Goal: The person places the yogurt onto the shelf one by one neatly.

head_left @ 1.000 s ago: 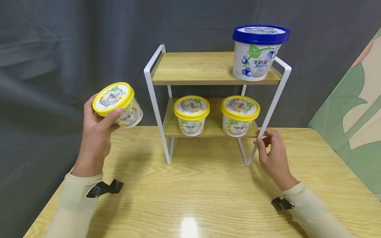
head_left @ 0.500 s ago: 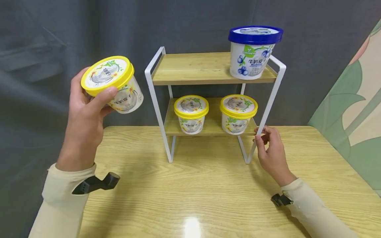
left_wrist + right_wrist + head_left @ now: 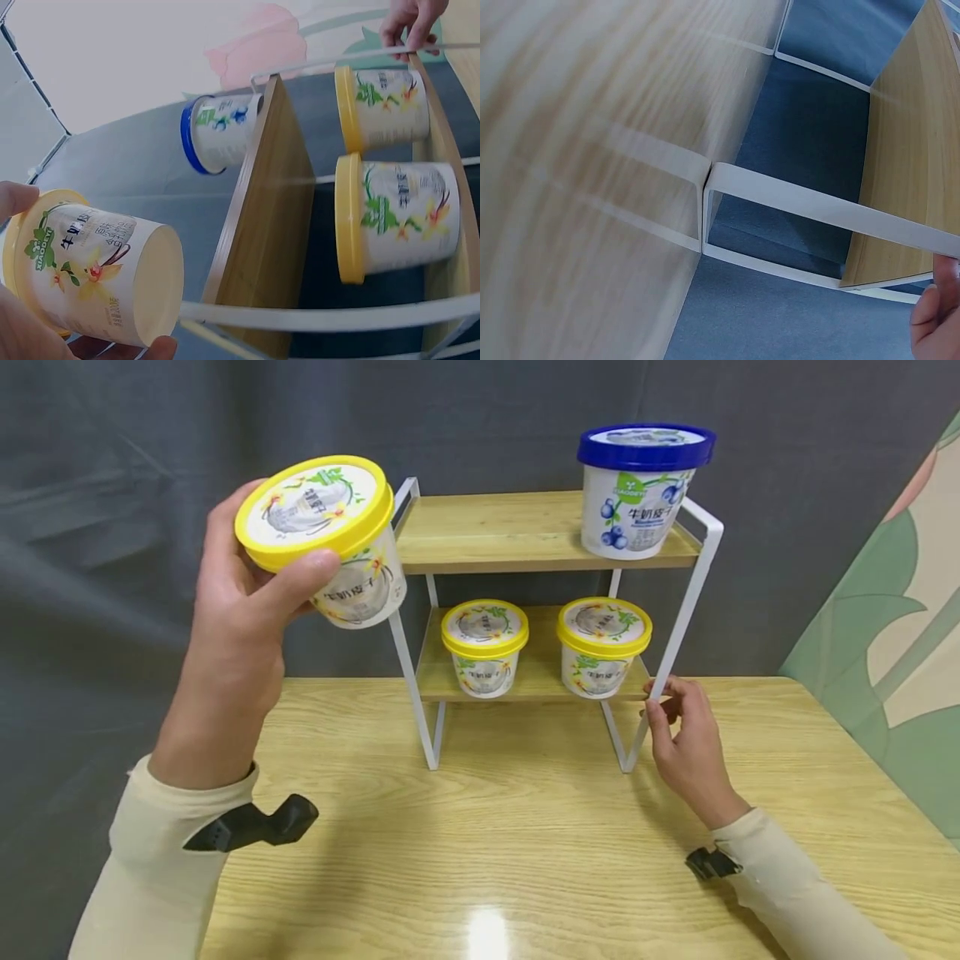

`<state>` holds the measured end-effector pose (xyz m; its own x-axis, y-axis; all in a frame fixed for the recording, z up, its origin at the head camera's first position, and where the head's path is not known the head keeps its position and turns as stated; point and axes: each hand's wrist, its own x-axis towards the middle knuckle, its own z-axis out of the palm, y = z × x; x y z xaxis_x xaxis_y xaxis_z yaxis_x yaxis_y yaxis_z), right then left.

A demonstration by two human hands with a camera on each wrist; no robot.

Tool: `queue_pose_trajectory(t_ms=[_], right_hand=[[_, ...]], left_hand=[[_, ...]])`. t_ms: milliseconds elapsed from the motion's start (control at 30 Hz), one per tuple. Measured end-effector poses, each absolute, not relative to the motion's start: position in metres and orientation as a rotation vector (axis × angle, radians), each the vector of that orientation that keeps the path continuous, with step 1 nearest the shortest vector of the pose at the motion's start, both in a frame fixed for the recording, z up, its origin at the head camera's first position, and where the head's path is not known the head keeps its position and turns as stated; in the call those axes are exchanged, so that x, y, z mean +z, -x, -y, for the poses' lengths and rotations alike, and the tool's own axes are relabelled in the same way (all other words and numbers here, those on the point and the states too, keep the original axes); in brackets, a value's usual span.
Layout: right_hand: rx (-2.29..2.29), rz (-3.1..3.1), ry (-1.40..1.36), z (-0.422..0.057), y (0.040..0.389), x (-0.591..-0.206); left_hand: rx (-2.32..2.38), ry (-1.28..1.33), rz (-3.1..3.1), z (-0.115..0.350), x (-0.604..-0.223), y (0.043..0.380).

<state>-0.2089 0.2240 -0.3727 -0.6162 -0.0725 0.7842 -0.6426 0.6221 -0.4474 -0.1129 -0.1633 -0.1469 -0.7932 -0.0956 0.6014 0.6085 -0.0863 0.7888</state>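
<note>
My left hand (image 3: 243, 602) grips a white paper tub (image 3: 352, 585) with a yellow lid, tilted and raised at the upper left of the two-tier rack. Its printed side and pale base show in the left wrist view, with the thumb (image 3: 16, 199) near the lid. At the rack's right front leg (image 3: 678, 627), my right hand (image 3: 690, 747) pinches the white frame near the lower shelf; some of its fingers are hidden behind the leg. Two matching yellow-lidded tubs, one left (image 3: 484, 652) and one right (image 3: 602, 647), stand on the lower shelf.
A larger blue-lidded tub (image 3: 643, 493) stands at the right end of the upper shelf (image 3: 487, 531). The rack stands on a wooden table (image 3: 465, 835), with a dark curtain (image 3: 487, 418) behind and a leaf-patterned panel (image 3: 892, 635) at the right.
My left hand has lifted its yellow-lidded tub, first up and left, then right so that it overlaps the rack's left upright. My right hand keeps its place on the rack.
</note>
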Motion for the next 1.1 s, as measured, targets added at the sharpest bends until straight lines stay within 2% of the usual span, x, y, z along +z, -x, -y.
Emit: queue_pose_trajectory(t_ms=[400,1100], right_hand=[[0.961,2.068,-0.569,-0.226,0.208,-0.372],[0.972,2.08,-0.568,-0.223,0.209,-0.372]], left_hand=[[-1.891,0.628,1.806,0.142,-0.149,0.126],[-1.903,0.51,1.818,0.154,-0.148,0.121]])
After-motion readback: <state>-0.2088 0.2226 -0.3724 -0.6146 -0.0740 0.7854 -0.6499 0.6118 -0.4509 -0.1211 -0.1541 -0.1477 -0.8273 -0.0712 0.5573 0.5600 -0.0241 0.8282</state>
